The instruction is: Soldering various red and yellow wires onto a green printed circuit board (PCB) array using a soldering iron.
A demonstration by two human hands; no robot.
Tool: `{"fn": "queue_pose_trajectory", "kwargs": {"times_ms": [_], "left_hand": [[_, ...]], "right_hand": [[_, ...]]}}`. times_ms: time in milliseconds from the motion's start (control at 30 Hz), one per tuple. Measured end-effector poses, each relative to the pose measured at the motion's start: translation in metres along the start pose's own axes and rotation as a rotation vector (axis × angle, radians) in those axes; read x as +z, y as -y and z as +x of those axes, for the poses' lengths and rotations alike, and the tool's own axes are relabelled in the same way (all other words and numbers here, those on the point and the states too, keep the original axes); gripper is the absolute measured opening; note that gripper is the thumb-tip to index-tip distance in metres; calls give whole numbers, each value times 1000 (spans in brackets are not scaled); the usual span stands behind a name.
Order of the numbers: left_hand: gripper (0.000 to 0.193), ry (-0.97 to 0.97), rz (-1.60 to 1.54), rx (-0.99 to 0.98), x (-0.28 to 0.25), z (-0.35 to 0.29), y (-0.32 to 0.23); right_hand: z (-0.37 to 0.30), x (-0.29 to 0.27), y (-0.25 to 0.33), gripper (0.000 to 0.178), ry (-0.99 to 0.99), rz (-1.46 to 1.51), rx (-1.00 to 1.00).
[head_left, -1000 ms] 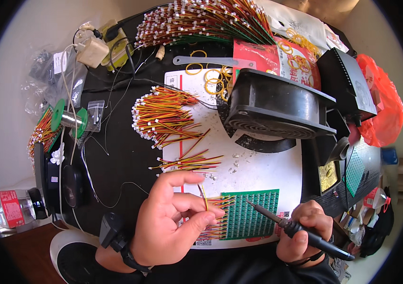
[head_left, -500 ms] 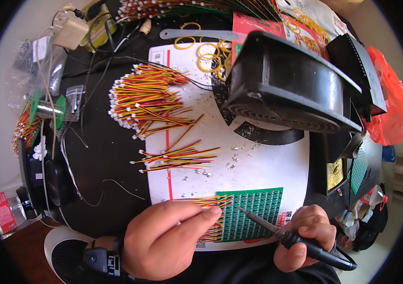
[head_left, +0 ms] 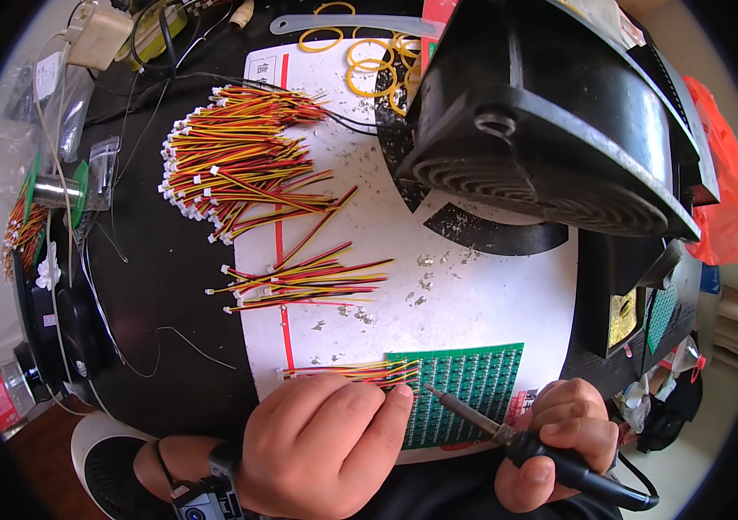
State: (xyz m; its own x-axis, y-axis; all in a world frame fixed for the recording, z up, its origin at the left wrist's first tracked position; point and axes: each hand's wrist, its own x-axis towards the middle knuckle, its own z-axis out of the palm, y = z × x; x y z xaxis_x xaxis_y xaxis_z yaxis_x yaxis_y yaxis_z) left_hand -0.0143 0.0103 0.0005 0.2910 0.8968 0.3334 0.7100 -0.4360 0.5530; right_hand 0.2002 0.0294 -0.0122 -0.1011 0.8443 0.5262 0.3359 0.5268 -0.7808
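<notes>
A green circuit board (head_left: 464,390) lies on the white sheet in front of me, with rows of small solder pads. Red, black and yellow wires (head_left: 347,373) run onto its left edge. At that edge the fingers of my left hand (head_left: 321,442) are pinched on a wire; the fingertips partly hide it. My right hand (head_left: 564,438) is closed around the black handle of a soldering iron (head_left: 471,414). The iron's tip points left over the board, close to my left fingertips; whether it touches a pad I cannot tell.
A big bundle of wires with white connectors (head_left: 235,165) and a smaller loose group (head_left: 308,282) lie on the white sheet (head_left: 490,299). Solder flecks are scattered there. A black fan (head_left: 542,139) stands at far right. A solder spool (head_left: 57,191) sits at left, rubber bands (head_left: 373,78) behind.
My left hand has turned more knuckles-up, its fingertips still by the board's left edge. The iron's tip has shifted slightly left, nearer those fingertips. The whole view has moved a little.
</notes>
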Motion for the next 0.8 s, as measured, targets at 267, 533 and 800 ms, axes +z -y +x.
{"fn": "queue_pose_trajectory", "kwargs": {"times_ms": [267,533,800], "left_hand": [[24,51,-81,-42,-2,9,-1],[24,80,-64,-41,-3,8,0],[26,82,-54,-56,-2,1,1]], "right_hand": [[1,0,1,32,8,-38,-18],[25,-4,11,28,191,133,14],[25,-3,10,29,191,142,14]]}}
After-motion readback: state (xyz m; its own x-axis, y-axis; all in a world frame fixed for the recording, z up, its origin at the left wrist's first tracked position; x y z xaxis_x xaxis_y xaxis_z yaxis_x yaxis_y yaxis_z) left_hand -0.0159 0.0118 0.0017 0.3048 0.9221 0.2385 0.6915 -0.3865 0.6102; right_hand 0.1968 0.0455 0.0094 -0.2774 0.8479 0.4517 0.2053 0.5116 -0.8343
